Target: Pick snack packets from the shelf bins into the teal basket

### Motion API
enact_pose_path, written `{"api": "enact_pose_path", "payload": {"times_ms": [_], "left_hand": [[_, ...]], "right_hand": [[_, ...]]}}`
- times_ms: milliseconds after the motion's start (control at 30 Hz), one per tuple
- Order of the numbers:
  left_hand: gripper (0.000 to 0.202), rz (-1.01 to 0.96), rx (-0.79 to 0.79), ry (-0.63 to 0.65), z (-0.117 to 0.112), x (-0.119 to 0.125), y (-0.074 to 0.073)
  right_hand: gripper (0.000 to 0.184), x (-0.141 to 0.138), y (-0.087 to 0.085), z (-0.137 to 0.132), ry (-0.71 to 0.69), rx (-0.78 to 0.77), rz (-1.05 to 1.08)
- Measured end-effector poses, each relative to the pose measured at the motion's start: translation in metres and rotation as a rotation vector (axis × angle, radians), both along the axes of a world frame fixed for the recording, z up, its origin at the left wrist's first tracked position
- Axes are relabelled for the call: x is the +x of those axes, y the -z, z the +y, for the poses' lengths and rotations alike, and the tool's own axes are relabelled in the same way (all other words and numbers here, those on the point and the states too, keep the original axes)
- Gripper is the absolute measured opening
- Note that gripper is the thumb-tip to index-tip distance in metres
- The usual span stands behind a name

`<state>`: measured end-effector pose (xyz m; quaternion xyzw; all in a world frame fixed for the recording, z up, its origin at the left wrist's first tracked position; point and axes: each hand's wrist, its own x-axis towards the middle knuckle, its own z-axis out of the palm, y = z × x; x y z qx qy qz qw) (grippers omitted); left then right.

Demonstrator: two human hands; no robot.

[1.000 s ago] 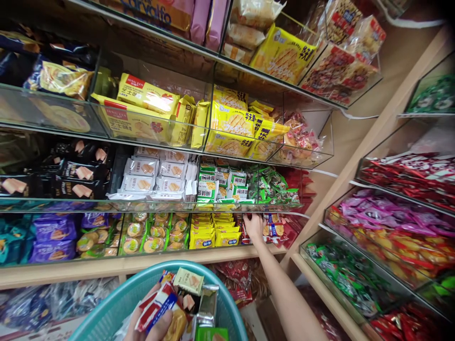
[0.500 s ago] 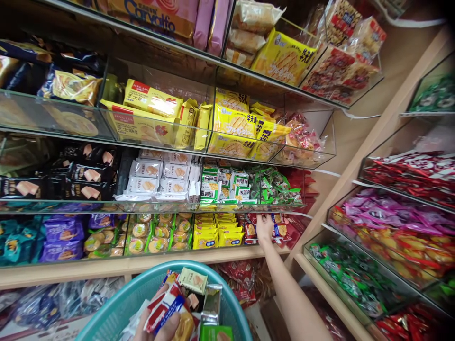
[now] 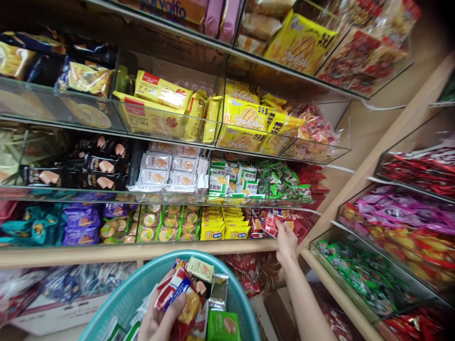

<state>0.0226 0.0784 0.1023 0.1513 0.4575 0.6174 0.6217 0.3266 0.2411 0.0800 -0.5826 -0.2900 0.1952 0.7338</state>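
Both hands are gripping packets: the left hand [image 3: 161, 318], cut off by the frame's bottom edge, is clutching a bundle [image 3: 177, 296] over the basket [image 3: 131, 293]. Right hand [image 3: 286, 241] is pinching a red packet [image 3: 273, 221] just outside the bin [image 3: 270, 235], its label blurring.

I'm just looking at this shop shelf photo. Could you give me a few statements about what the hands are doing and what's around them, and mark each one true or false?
1. The right hand holds a red snack packet at the bin of red packets. True.
2. The basket is orange. False: it is teal.
3. The left hand grips a red, white and blue packet over the basket. True.
4. The yellow packets lie to the right of the right hand. False: they lie to its left.
5. The basket holds nothing. False: several snack packets lie in it.
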Motion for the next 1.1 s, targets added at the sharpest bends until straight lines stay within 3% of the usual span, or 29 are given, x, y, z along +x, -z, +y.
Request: {"api": "enact_pose_path", "payload": {"times_ms": [67, 133, 200, 267, 400, 533, 633, 733, 933, 1100], "left_hand": [[0.063, -0.029, 0.001, -0.005, -0.001, 0.0, -0.002], [0.064, -0.067, -0.008, -0.009, -0.001, 0.001, -0.005], [0.068, -0.093, -0.028, -0.009, -0.001, 0.001, -0.009], [0.072, -0.112, -0.04, -0.001, -0.002, 0.002, -0.013], [0.076, -0.148, -0.039, 0.008, -0.004, 0.001, -0.017], [0.078, -0.143, -0.037, -0.023, -0.004, -0.002, -0.016], [0.075, -0.151, -0.019, -0.033, -0.003, -0.003, -0.015], [0.07, -0.155, 0.005, -0.023, -0.003, -0.002, -0.014], [0.069, -0.206, -0.006, -0.044, -0.004, 0.002, -0.013], [0.063, -0.374, 0.052, 0.027, 0.001, 0.004, -0.003]], "right_hand": [[0.035, -0.015, -0.004, -0.029, -0.133, -0.007, 0.128], [0.034, -0.037, -0.011, -0.059, -0.36, -0.049, 0.307], [0.032, -0.06, -0.017, -0.086, -0.626, -0.149, 0.476], [0.031, -0.081, -0.018, -0.106, -0.806, -0.292, 0.618], [0.033, -0.109, -0.011, -0.128, -0.923, -0.503, 0.735], [0.038, -0.119, -0.019, -0.14, -0.967, -0.468, 0.645], [0.042, -0.126, -0.043, -0.148, -1.031, -0.368, 0.405], [0.041, -0.137, -0.065, -0.152, -1.016, -0.294, -0.053], [0.037, -0.172, -0.07, -0.154, -0.447, 0.099, -1.223], [0.037, -0.2, -0.069, -0.159, -0.356, 0.133, -1.677]]}}
